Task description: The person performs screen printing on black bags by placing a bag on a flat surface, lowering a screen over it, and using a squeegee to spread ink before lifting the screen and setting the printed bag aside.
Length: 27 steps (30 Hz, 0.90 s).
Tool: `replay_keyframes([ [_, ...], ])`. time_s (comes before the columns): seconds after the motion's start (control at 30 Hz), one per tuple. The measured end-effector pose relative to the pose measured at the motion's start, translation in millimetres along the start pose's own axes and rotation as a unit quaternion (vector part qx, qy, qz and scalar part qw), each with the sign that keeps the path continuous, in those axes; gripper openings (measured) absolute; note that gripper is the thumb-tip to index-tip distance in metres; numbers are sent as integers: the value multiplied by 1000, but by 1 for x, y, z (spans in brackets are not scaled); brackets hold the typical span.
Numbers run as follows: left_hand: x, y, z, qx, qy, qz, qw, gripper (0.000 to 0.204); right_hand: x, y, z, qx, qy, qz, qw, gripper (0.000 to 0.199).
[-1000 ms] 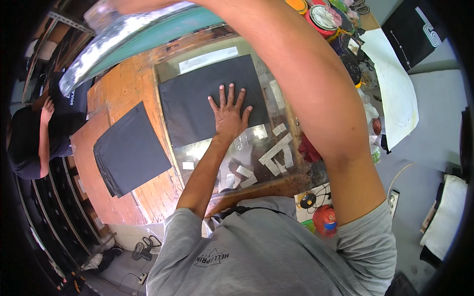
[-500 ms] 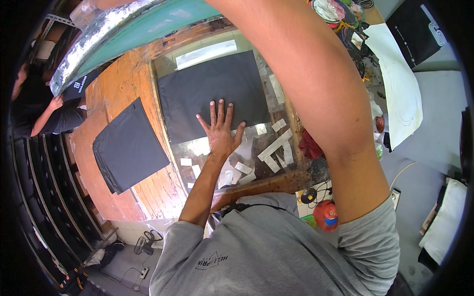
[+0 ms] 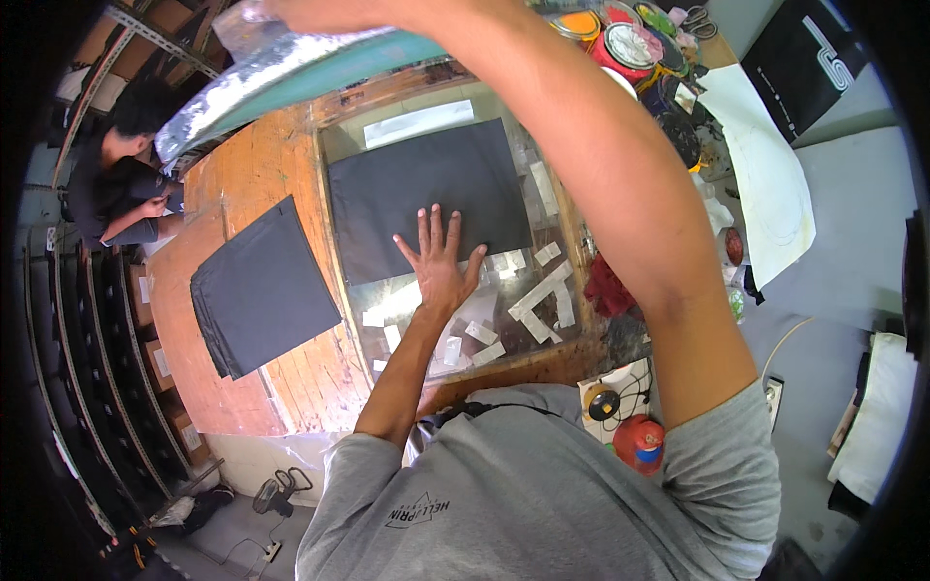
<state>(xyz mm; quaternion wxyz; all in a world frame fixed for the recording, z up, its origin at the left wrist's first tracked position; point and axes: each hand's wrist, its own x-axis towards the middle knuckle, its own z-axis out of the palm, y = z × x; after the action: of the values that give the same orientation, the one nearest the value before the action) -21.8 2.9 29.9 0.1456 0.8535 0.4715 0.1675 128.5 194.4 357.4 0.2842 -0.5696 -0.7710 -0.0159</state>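
My left hand [image 3: 443, 276] lies flat with fingers spread on a flat black sheet, perhaps a fabric bag [image 3: 426, 184], on the glass-like work surface. My right arm reaches across the top of the view. At the upper edge my right hand [image 3: 276, 12], partly cut off, is closed on the rim of a raised screen-printing frame [image 3: 320, 82] with teal mesh and a silvery taped edge. A small stack of similar black pieces [image 3: 266, 290] rests on the wooden board to the left.
White tape scraps [image 3: 542, 295] dot the work surface, and a white strip [image 3: 418, 123] lies beyond the black sheet. Paint tubs [image 3: 632, 46] and a red rag [image 3: 610, 286] are at the right. A seated co-worker [image 3: 116, 189] is at far left, above black racks [image 3: 87, 358].
The raised screen and my right hand have shifted right in the view, which has itself moved slightly. My left hand stays on the black sheet. More of the co-worker and paint tubs shows.
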Motion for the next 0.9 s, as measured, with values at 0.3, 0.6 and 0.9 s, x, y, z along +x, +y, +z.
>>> replay_keyframes([
  [0.3,-69,26,-130,-728,167,-185,639,62,-215,-57,92,-19,29,-5,999,44],
  [0.6,-87,-7,-56,-744,54,-506,432,112,-304,-43,186,-51,-88,75,992,73],
  [0.9,-86,-3,-59,-734,53,-502,454,98,-293,-25,219,-64,-66,32,995,70],
])
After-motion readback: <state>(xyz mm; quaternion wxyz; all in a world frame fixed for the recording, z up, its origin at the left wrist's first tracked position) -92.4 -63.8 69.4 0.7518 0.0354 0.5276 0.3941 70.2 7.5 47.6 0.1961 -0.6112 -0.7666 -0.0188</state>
